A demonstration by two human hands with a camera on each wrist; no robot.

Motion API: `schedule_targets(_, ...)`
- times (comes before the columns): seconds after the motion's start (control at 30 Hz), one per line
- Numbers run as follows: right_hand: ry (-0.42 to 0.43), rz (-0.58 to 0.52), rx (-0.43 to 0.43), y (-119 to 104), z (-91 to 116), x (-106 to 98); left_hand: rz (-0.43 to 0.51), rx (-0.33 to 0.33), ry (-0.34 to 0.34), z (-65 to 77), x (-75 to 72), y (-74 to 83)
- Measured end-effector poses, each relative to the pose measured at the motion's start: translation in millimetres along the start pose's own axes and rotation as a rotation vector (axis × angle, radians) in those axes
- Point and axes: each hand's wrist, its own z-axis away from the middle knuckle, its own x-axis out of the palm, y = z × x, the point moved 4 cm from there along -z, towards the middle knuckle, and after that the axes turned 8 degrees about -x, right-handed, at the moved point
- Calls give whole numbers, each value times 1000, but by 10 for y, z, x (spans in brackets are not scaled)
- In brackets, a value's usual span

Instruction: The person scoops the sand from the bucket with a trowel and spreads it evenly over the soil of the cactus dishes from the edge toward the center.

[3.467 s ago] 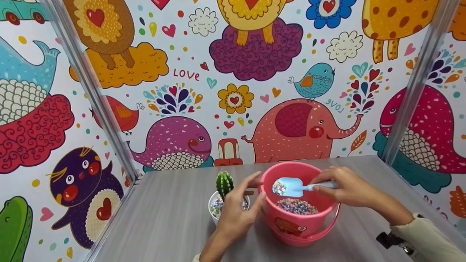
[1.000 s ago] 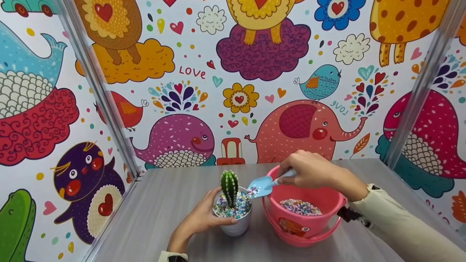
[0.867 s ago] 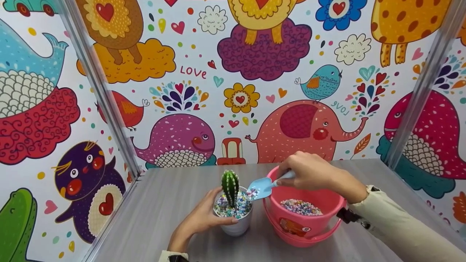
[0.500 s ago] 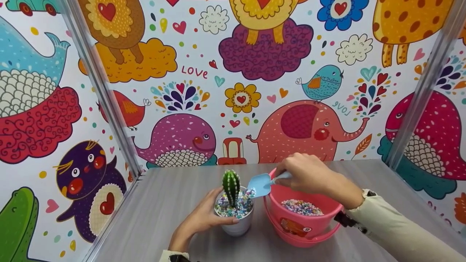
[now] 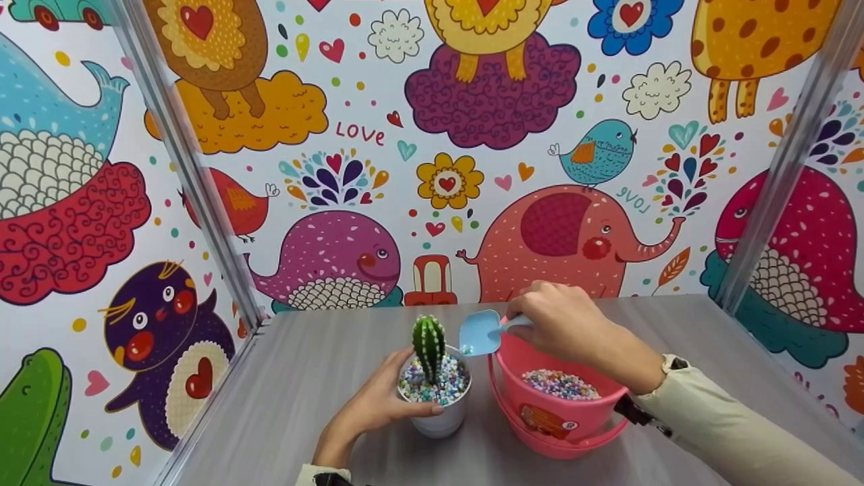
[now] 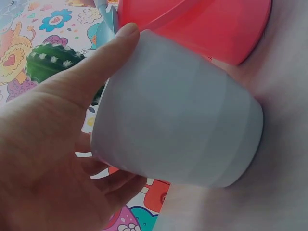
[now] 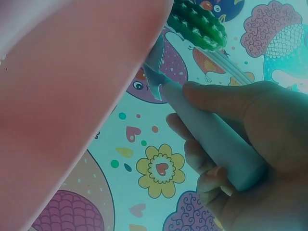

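My left hand (image 5: 374,407) grips a white flowerpot (image 5: 439,425), thumb along the near rim and fingers round the far side, as the left wrist view shows. A green cactus (image 5: 428,344) stands in it among multicoloured beads (image 5: 442,388). My right hand (image 5: 567,327) holds a light blue toy shovel (image 5: 478,335) by its handle (image 6: 102,12), over the bucket's left rim. The blade tilts down beside the pot's right rim, with a few beads at its lower edge. In the right wrist view the fingers curl round the thick handle (image 7: 211,137).
A pink bucket (image 5: 590,415) stands right of the pot, multicoloured beads (image 5: 560,383) lying inside and its handle hanging down in front. Beneath both is a grey wood-grain table (image 5: 290,385). Cartoon-printed walls (image 5: 432,229) with metal corner posts (image 5: 189,175) enclose the back and sides.
My left hand has gone from beside the pot to gripping it. The shovel has moved left from above the bucket to the pot, tipped, and most of its beads have left the blade.
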Motion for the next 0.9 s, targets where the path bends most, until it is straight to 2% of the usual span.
schedule_targets(0.27, 12, 8, -6, -57, 4, 76, 11, -12, -10, -2, 7, -13)
schedule_targets(0.6, 43, -25, -99, -180, 3, 157, 34, 17, -18, -10, 8, -2)
schedule_targets(0.9, 13, -13, -88, -276, -40, 239, 44, -8, -29, -2, 7, 2)
